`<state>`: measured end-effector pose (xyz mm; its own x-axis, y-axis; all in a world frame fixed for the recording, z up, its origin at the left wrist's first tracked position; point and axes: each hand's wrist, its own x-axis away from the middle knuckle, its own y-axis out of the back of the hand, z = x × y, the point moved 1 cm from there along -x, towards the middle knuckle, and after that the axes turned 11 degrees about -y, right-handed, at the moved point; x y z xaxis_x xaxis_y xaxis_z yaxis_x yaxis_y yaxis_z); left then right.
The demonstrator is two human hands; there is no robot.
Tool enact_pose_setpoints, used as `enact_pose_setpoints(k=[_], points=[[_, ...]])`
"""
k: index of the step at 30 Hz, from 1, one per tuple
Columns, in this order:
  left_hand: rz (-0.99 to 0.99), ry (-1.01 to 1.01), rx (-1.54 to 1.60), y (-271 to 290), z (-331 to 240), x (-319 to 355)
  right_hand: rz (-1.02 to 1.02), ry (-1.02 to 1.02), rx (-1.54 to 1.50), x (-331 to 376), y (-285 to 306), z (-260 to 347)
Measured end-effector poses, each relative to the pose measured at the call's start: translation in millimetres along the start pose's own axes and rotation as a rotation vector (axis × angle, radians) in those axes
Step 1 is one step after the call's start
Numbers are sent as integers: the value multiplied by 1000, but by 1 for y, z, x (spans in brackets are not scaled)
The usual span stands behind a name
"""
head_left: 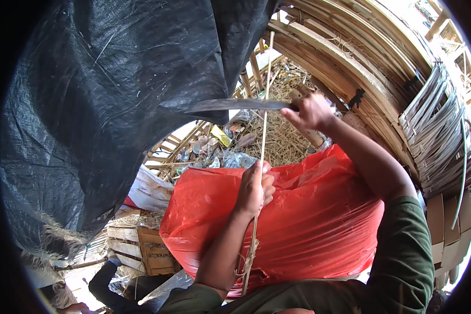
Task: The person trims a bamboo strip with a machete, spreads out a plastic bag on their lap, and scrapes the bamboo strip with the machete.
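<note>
My left hand is closed round a long, thin bamboo strip, which stands nearly upright in front of me. Loose fibres hang from the strip's lower part, near my lap. In my right hand is the handle of a machete, its long dark blade pointing left. The blade crosses the strip above my left hand; whether it touches the strip I cannot tell. Red plastic sheeting covers my lap under both forearms.
A black tarpaulin hangs at the left. Long bamboo slats and a bundle of thin strips lie at the right. Shavings and litter cover the ground ahead. A wooden crate and another person's dark sleeve show lower left.
</note>
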<state>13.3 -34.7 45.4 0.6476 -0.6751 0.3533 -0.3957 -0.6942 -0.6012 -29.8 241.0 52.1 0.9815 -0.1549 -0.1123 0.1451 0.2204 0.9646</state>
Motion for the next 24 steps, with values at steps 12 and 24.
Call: enact_pose_setpoints(k=[12,24], points=[[98,6,-7,-8,4,2,-151,182,-135,-4,14,-26],[113,-19,55,-4,2,5,-120,378,-106,-3,1,-5]])
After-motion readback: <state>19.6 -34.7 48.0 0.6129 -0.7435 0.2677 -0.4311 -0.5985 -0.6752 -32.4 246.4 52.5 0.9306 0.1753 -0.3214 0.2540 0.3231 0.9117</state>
